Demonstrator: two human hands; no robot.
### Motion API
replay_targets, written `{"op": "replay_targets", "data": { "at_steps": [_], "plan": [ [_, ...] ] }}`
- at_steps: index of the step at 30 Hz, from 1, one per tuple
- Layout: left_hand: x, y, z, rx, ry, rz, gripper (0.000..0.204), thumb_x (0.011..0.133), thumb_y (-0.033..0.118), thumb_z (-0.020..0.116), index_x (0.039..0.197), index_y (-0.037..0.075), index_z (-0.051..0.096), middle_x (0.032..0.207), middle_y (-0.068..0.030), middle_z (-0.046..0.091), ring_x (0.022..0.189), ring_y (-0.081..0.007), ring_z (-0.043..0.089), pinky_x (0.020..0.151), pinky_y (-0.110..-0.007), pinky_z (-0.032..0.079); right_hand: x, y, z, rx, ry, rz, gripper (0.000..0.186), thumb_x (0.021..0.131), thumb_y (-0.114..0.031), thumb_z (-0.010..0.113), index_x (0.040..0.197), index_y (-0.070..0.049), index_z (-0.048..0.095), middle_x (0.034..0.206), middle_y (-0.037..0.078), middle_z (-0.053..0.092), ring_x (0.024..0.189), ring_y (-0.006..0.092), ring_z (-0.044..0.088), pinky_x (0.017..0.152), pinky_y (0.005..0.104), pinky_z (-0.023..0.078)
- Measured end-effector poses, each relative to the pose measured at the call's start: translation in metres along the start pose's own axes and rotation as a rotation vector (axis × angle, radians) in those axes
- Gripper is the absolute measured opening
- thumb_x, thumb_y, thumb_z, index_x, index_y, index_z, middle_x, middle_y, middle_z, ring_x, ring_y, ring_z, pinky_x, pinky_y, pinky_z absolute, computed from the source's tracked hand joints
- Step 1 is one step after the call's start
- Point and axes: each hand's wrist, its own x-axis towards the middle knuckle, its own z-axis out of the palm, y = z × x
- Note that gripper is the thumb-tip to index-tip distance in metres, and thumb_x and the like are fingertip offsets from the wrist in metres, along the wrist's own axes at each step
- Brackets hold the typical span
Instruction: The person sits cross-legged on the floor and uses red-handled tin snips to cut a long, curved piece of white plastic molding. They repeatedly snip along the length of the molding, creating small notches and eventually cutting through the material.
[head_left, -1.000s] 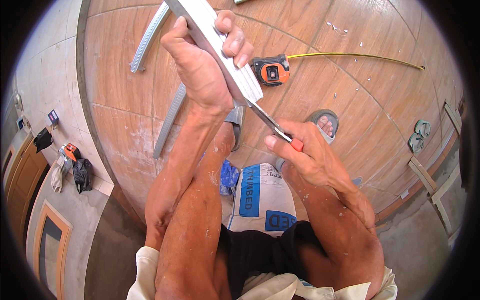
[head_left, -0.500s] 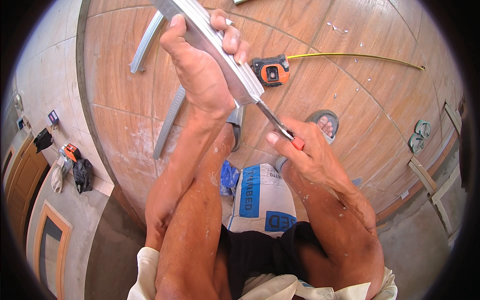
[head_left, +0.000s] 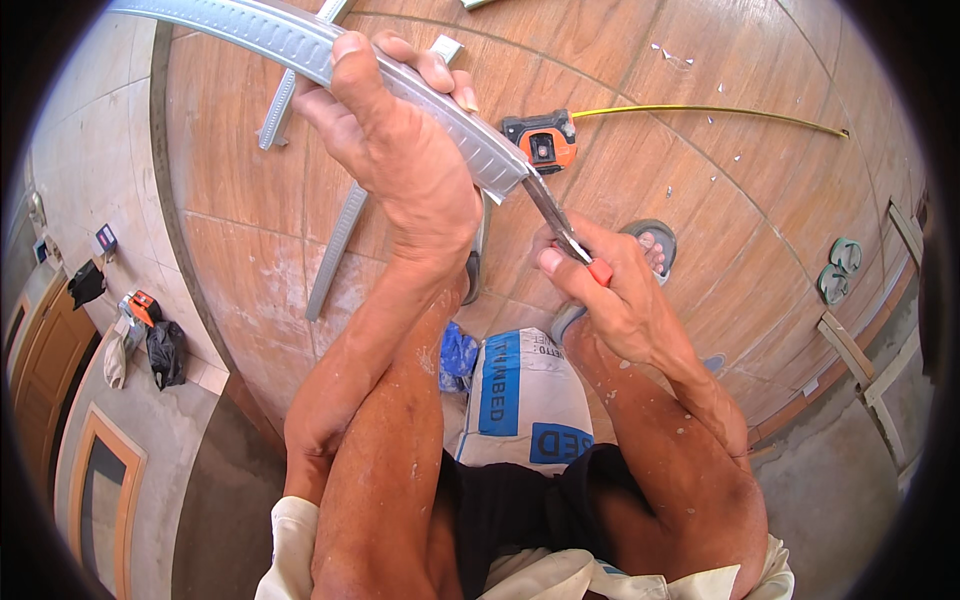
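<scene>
Wood-look tile floor (head_left: 250,200), orange-brown, with dusty white smears on its left side. Metal channel (head_left: 285,42) is up off the floor, running from far left to mid-scene, near end just short of the right hand. Thin-walled, ribbed and dimpled face, folded edge.

Left hand (head_left: 410,190) is wrapped around it near that end: thumb on the ribbed face, fingertips showing past the far edge. Right hand (head_left: 610,280) is closed on snips (head_left: 553,218) with a red grip; blades meet the channel's near end. Can't tell how far the blades are closed.

Handling, my read: light, stiff along its length, but thin flanges should bend or dent if squeezed hard. Smooth metal, so a bit slippery; ribs ought to help the thumb. Long far-left overhang probably wants to twist the wrist. Best hold: across the body, a little back from the end, skin off the cut edge, likely sharp.

Around it: orange-black tape measure (head_left: 541,141) just right of the channel, yellow blade (head_left: 710,113) run out to the right. Small pale scraps (head_left: 668,55) far right. Grey metal strip (head_left: 335,255) on the floor, left. White sack (head_left: 540,385) with blue panels, near, between the legs. Green slippers (head_left: 845,257) well off right.
</scene>
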Motion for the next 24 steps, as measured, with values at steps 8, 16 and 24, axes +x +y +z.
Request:
{"op": "replay_targets", "data": {
  "at_steps": [8, 16, 24],
  "plan": [
    [-0.002, 0.002, -0.001, -0.021, -0.016, 0.002, 0.043, 0.11, 0.034, 0.063, 0.134, 0.009, 0.036, 0.107, -0.0075, 0.056, 0.084, -0.0175, 0.057, 0.068, -0.039, 0.053, 0.001, 0.0, 0.002, 0.042, -0.001, 0.028, 0.023, 0.106, -0.024, 0.062, 0.104, -0.003, 0.067, 0.073, -0.002, 0.049, 0.07, 0.0089, 0.045, 0.066, 0.0306, 0.037],
    [-0.003, 0.001, -0.001, -0.013, -0.021, 0.015, 0.043, 0.111, 0.035, 0.063, 0.134, 0.009, 0.036, 0.107, -0.0073, 0.057, 0.084, -0.0173, 0.057, 0.068, -0.039, 0.054, 0.001, 0.0, 0.0, 0.011, 0.007, 0.031, 0.027, 0.106, -0.026, 0.062, 0.101, 0.0, 0.067, 0.07, 0.003, 0.049, 0.067, 0.0129, 0.045, 0.065, 0.0338, 0.039],
    [-0.003, 0.0, 0.002, -0.02, -0.032, 0.034, 0.044, 0.111, 0.036, 0.063, 0.134, 0.01, 0.036, 0.108, -0.0071, 0.056, 0.084, -0.017, 0.057, 0.068, -0.038, 0.054, 0.0, -0.002, -0.001, 0.031, 0.038, 0.039, 0.034, 0.104, -0.028, 0.066, 0.096, 0.005, 0.063, 0.07, 0.014, 0.049, 0.067, 0.0224, 0.045, 0.065, 0.0412, 0.044]
  ]
}}
